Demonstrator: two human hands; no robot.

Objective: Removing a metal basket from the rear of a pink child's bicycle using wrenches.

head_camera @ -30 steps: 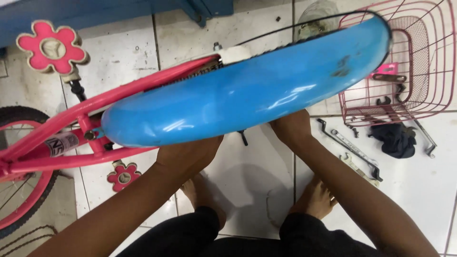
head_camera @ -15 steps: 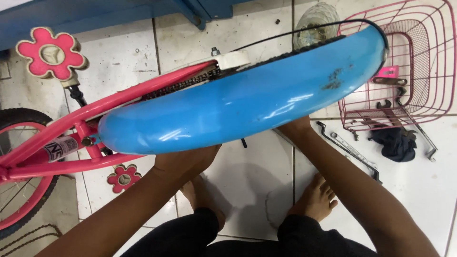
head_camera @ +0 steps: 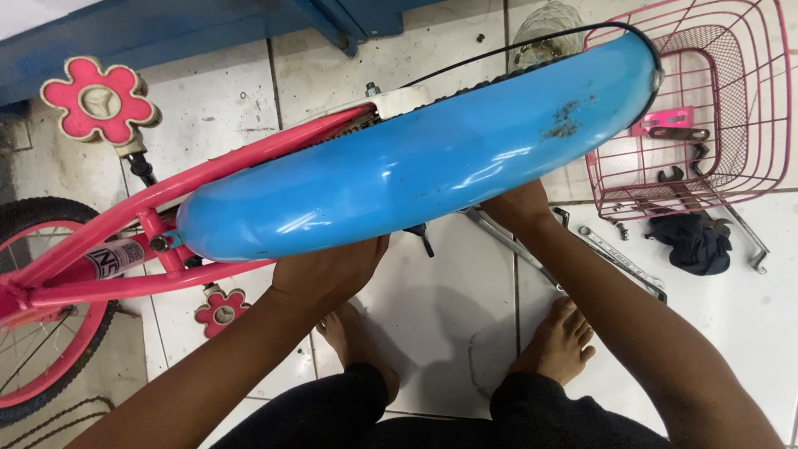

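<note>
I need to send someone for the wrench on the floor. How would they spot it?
Start at the pink wire basket on the white tiles. Just below its near edge, beside a dark crumpled cloth, lies the wrench: slim, silvery and flat, unlike the longer metal rods nearby.

The floor (head_camera: 748, 308) is made of white tiles with dark joints, and some stains are on it. A pink wire basket (head_camera: 690, 179) stands on it at the upper right. Just beside the basket lie a dark cloth (head_camera: 692, 243), a wrench (head_camera: 619, 262) and a long metal bar (head_camera: 509, 245). Two bare feet (head_camera: 559, 341) stand on the tiles below. At the left, a black tyre (head_camera: 29, 218) rests on the floor.
</note>
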